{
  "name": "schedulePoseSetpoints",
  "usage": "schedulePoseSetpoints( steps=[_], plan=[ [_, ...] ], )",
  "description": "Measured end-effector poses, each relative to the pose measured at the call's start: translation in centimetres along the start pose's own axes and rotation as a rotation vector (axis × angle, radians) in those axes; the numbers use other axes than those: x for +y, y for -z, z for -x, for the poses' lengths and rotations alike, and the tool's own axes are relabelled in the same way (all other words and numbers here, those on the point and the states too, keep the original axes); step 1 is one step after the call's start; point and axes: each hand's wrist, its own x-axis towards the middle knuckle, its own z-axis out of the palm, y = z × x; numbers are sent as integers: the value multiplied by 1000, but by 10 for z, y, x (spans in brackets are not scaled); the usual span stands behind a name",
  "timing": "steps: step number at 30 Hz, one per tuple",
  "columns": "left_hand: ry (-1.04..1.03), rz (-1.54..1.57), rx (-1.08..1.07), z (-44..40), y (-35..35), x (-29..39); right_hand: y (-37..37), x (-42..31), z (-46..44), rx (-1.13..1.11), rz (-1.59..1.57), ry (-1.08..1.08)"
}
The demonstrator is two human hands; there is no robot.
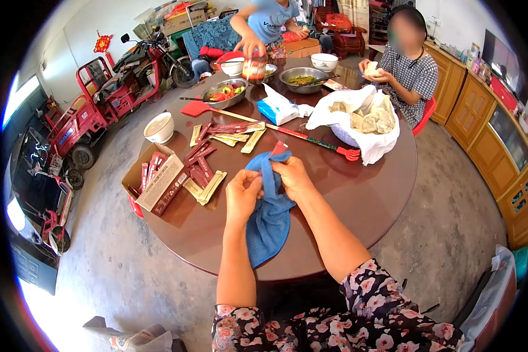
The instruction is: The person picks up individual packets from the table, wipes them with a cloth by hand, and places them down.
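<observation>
A blue towel [267,229] hangs bunched between my two hands over the near part of the round table. My left hand [244,193] is closed on its left side, thumb and fingers pinched together. My right hand [292,178] grips the towel's upper right part. A small red piece [280,148] sticks out above the towel by my right fingers; whether I hold it or it lies behind is hard to tell. Left of my hands lie several dark red stick packets [200,167] and yellow stick packets [208,189], beside an opened carton [169,185] of more red packets.
A long stick [290,132] with red ends crosses the brown table [358,199]. Beyond are a cloth-lined basket [343,126] of dumplings, a tissue pack [276,107], a white bowl [159,127] and dishes of food [226,92]. One person stands holding a jar [254,67]; another sits at right.
</observation>
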Motion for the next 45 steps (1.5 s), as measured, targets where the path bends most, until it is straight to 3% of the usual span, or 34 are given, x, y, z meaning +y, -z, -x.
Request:
schedulePoseSetpoints(
  steps=[8, 15, 20, 29, 41, 45],
  plan=[
    [59, -83, -66, 3, 7, 0, 8, -8, -3, 122, -192, 24],
    [52, -20, -65, 2, 9, 1, -1, -9, 4, -57, -76, -124],
    [96, -34, -110, 4, 8, 3, 3, -6, -1, 125, -161, 6],
    [88, -32, -85, 4, 8, 0, 13, 4, -12, 205, -247, -57],
    [25, 44, 107, 1, 2, -4, -13, 14, 6, -113, 6, -128],
    [34, 34, 121, 2, 2, -3, -15, 5, 11, -56, -2, -99]
  ],
)
